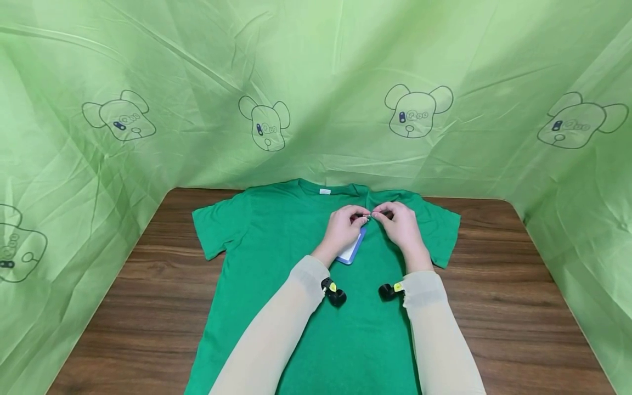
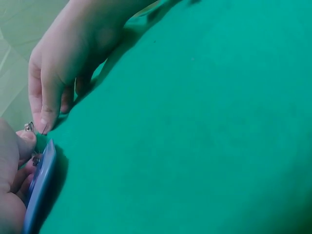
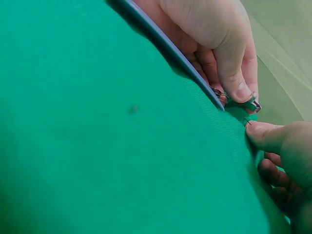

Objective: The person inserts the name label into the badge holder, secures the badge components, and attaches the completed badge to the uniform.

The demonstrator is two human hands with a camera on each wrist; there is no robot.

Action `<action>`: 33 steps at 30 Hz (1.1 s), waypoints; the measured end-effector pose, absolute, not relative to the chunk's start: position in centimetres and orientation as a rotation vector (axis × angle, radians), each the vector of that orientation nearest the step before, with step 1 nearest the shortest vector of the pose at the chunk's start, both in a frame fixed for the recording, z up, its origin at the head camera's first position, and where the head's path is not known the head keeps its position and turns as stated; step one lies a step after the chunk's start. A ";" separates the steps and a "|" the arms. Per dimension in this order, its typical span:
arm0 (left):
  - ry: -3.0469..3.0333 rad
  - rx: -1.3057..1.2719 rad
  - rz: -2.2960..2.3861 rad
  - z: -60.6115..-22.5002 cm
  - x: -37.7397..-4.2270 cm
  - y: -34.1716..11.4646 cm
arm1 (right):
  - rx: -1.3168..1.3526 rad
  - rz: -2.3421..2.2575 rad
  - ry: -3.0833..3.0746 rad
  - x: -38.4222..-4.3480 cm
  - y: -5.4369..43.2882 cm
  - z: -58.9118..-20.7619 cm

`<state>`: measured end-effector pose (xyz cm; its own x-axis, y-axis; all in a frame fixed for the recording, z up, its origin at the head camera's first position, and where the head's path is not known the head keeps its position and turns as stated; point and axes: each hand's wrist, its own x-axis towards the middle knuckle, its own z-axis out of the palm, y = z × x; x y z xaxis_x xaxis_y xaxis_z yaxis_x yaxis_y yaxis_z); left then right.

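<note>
A green T-shirt (image 1: pixel 266 247) lies spread flat, its collar at the far side. On its chest, toward the right, a name badge (image 1: pixel 349 253) with a blue frame and white face hangs below my left hand (image 1: pixel 343 227). That hand pinches the badge's metal pin clasp (image 3: pixel 256 103) between thumb and fingers. Close beside it, my right hand (image 1: pixel 402 227) pinches a raised fold of the shirt. A thin pin needle (image 3: pixel 247 121) shows at the right thumb tip, right at the cloth. Most of the badge's face is hidden in both wrist views.
The shirt lies on a dark wood-grain table (image 1: pixel 498 285). Light green cloth walls (image 1: pixel 340 109) with printed bear-head outlines stand behind and at both sides. A small white neck label (image 1: pixel 325 191) shows in the collar. Black wrist cameras (image 1: pixel 337 297) sit at both cuffs.
</note>
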<state>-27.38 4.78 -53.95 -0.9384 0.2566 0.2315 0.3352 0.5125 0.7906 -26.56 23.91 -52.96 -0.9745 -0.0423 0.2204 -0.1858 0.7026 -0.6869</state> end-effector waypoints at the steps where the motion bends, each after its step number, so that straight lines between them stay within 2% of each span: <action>1: -2.661 -0.520 -1.425 -53.9 -27.4 4.8 | 0.184 1.126 -2.722 -26.6 23.9 -53.0; 33: -2.663 -0.454 -1.649 -53.8 -27.4 4.5 | 0.122 1.160 -2.770 -26.3 23.7 -53.0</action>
